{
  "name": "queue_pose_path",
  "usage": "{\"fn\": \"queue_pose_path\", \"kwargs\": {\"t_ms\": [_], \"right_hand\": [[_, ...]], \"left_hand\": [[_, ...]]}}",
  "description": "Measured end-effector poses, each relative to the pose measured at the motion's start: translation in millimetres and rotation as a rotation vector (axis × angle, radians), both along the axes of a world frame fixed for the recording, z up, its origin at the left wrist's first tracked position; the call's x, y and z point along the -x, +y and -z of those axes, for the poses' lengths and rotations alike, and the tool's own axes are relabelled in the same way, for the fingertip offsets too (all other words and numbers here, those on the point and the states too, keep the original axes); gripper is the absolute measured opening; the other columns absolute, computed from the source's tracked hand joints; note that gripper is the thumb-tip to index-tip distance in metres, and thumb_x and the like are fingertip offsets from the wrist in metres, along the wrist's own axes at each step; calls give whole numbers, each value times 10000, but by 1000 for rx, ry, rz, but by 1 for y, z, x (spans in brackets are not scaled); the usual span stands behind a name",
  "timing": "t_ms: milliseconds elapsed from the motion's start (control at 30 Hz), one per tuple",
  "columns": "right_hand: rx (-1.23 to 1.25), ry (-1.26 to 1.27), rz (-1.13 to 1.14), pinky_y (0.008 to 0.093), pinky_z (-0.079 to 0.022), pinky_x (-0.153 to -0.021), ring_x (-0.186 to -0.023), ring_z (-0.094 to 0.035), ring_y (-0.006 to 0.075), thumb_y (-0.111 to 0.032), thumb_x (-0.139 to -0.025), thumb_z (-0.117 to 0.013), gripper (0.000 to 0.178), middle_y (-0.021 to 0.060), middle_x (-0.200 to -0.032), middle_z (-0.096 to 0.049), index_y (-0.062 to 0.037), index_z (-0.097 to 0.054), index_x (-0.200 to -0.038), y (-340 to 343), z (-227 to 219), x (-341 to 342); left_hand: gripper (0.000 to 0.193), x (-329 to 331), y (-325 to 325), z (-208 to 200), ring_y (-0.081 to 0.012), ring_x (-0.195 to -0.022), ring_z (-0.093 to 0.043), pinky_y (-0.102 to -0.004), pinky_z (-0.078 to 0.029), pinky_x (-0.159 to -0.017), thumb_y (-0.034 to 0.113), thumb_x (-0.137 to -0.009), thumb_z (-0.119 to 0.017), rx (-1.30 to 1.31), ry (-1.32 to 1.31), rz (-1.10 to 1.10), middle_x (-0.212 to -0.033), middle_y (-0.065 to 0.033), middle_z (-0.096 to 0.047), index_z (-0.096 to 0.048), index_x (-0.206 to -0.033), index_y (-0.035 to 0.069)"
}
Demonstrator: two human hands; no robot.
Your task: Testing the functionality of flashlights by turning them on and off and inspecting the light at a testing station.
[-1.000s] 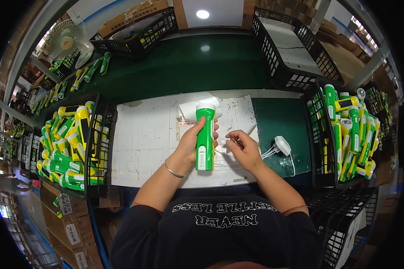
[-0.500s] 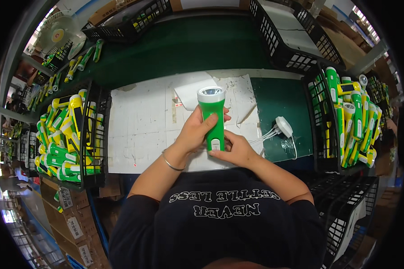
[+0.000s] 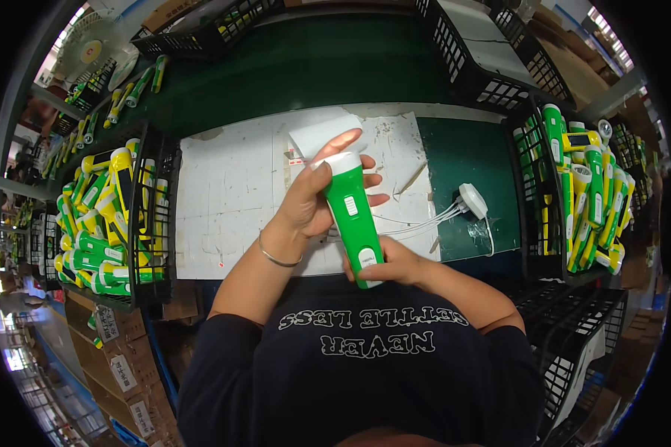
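Observation:
A green flashlight [image 3: 348, 212] with a white head slants over the work surface, its switch and tail cap facing up. My right hand [image 3: 397, 264] grips the tail end, thumb laid across the front. Around the head, my left hand [image 3: 306, 195] has its thumb against the white rim. Its index finger reaches past the front of the head, and the other fingertips show behind the body. The flashlight's lens faces away and cannot be seen.
White sheets [image 3: 227, 186] cover the green table [image 3: 313, 71]. A white plug with cables [image 3: 472, 203] lies at the right. Black crates of green and yellow flashlights flank me, the left crate [image 3: 136, 223] and right crate [image 3: 533, 201]. Another black crate [image 3: 492, 86] stands at the far right.
The flashlight has turned and tilted, its head now facing away and its tail nearer me. My left hand has shifted from the body up to the head.

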State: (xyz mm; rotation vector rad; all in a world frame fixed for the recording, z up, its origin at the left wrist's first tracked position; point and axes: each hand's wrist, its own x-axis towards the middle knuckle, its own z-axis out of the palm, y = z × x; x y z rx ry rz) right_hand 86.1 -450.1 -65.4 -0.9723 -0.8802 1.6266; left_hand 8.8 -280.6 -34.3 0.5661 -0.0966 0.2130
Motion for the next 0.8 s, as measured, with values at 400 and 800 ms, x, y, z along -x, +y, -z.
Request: {"fn": "queue_pose_path", "kwargs": {"t_ms": [400,800], "right_hand": [[256,-34,150,218,-386,-569,-678,-508,69,-368,-829,-620,273,-9,-737,-612,-95,-603,-837,-6,6,29],[340,-77,185,210,-372,-482,-561,-468,61,-353,-836,-617,252,-11,-718,-610,-103,-590,-848,-4,5,26]], "left_hand": [[485,-22,10,17,-227,-998,-560,-589,-466,-856,192,-804,-672,31,462,76,-1031,-103,-547,-446,-1217,78],[453,-30,12,18,-232,-962,-572,-589,-468,-842,201,-822,-654,53,601,195,-1039,-105,-537,-456,-1220,115]]}}
